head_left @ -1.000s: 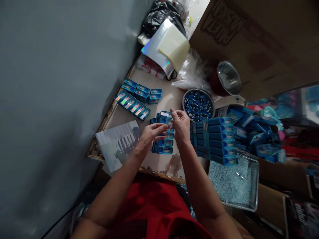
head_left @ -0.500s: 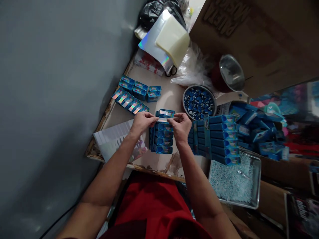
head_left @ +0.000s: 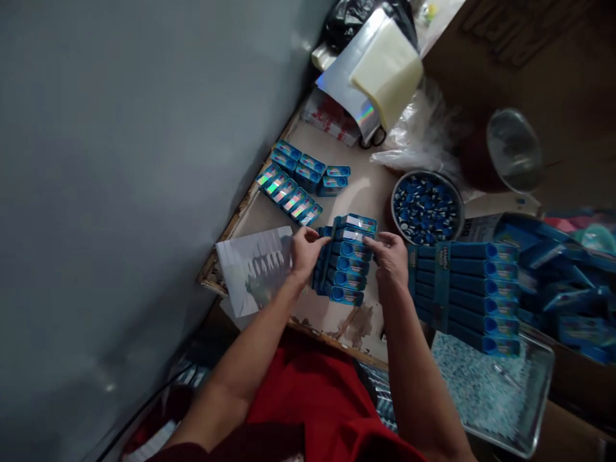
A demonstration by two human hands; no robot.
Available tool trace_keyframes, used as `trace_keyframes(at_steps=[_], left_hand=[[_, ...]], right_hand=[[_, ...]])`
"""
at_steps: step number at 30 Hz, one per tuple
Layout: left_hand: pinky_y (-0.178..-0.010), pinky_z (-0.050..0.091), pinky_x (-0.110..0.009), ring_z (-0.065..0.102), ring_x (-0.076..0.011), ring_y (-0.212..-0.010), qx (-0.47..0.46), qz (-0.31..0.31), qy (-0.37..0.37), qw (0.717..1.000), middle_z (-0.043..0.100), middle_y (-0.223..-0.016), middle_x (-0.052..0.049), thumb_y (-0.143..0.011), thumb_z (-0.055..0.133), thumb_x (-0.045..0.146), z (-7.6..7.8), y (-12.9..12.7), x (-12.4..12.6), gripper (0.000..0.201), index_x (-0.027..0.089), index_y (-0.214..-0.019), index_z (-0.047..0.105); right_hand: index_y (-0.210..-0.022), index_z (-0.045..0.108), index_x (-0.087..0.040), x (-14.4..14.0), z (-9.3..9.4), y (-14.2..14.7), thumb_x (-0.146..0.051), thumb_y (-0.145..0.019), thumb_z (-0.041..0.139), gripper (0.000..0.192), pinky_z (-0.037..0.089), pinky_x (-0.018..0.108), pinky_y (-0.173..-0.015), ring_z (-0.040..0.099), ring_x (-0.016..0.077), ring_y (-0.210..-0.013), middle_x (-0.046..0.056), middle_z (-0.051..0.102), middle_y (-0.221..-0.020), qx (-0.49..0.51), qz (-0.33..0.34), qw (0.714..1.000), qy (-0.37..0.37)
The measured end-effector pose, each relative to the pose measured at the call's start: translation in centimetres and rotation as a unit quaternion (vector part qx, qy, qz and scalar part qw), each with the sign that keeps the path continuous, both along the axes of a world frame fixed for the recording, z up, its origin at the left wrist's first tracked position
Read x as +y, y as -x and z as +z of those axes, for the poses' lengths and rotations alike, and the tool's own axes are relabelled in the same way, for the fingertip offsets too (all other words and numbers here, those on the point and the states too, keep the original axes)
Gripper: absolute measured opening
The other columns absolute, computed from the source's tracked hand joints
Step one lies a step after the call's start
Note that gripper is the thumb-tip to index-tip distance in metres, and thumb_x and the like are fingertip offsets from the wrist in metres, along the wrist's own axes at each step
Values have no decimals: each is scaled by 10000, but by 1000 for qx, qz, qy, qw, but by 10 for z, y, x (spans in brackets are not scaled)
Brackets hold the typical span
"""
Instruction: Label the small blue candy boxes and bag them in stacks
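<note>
Both hands dropped from the top case to row two: left hand (head_left: 304, 249) and right hand (head_left: 391, 255) pinch a sticker strip (head_left: 347, 235) flat across the blue case stack (head_left: 344, 266) mid-counter (head_left: 356, 192), squaring it.

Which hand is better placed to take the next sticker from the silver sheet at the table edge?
Probably the left hand. It is right beside the silver sticker sheet, which lies on that side. The right hand is across the row of blue boxes, between them and the long blue packs.
</note>
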State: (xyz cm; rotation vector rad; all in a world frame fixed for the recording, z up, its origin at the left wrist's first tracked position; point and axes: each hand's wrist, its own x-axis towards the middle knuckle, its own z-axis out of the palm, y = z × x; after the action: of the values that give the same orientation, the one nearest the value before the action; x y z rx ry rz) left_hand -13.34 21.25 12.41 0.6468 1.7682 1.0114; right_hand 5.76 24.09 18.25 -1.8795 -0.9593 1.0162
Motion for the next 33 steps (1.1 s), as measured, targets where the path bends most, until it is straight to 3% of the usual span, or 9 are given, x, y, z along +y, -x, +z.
trace_keyframes(at_steps=[3,6,9,12,16,24,26,30,33], left_hand=[[-882,443,-358,626,-247,-950,274,-26,-37,961,686,-982,-76,-860,729,413,-21,59,-19,275,220,-1041,651],[-1013,383,-439,522,-366,-1233,395,-138,12,908,639,-1252,-183,-845,738,443,-54,120,-21,443,190,-1201,657],[-966,410,-437,567,-384,-1172,344,-247,32,906,676,-1201,-183,-752,820,448,-86,152,-8,502,184,-1164,708],[-869,456,-363,647,-303,-1003,275,-287,-1,918,729,-1047,-125,-783,776,373,-101,162,-1,313,197,-1042,769],[-847,477,-317,663,-238,-907,239,-299,-42,923,735,-979,-98,-831,697,354,-93,167,-10,216,214,-951,809],[-859,481,-334,664,-239,-883,147,-303,-80,938,745,-892,-72,-771,657,330,-65,180,-25,178,222,-804,794],[-835,477,-335,663,-244,-880,167,-299,-65,937,751,-902,-77,-772,643,328,-62,185,-27,189,216,-808,791],[-819,464,-334,658,-252,-900,246,-333,-58,908,750,-934,-95,-813,633,318,-55,189,-29,206,203,-863,796],[-833,466,-318,657,-235,-924,296,-367,-54,880,744,-991,-92,-848,605,255,-43,182,-31,207,201,-920,791]], right_hand=[[-1043,561,-204,-35,31,25,-284,-790,672,288,450,310,-729,533,162,-758,-1,533,-870,-142,21,978,-150],[-1033,578,-234,-80,43,76,-238,-923,569,110,478,324,-776,562,185,-829,41,580,-950,-185,186,938,-228],[-1124,646,-228,-103,13,127,-204,-933,551,215,489,365,-894,578,243,-983,78,657,-1044,-203,402,876,-174],[-1303,634,-146,-95,-38,157,-122,-897,518,423,466,397,-987,543,289,-1097,132,657,-1239,-275,441,850,-86],[-1496,493,-114,-68,-79,170,-114,-956,441,543,381,418,-1092,448,301,-1269,145,483,-1542,-354,458,809,-98],[-1544,437,-153,-76,-97,171,-194,-1031,360,520,371,480,-989,420,346,-1294,136,439,-1596,-428,514,732,-129],[-1512,481,-175,-90,-97,164,-197,-1032,380,491,347,478,-1013,419,332,-1304,138,487,-1557,-419,524,728,-144],[-1284,663,-220,-113,-82,152,-276,-1045,429,339,361,435,-963,516,289,-1133,116,700,-1175,-405,514,745,-126],[-1296,656,-216,-109,-70,151,-331,-1043,456,342,370,415,-969,503,286,-1169,117,670,-1254,-411,467,770,-143]])
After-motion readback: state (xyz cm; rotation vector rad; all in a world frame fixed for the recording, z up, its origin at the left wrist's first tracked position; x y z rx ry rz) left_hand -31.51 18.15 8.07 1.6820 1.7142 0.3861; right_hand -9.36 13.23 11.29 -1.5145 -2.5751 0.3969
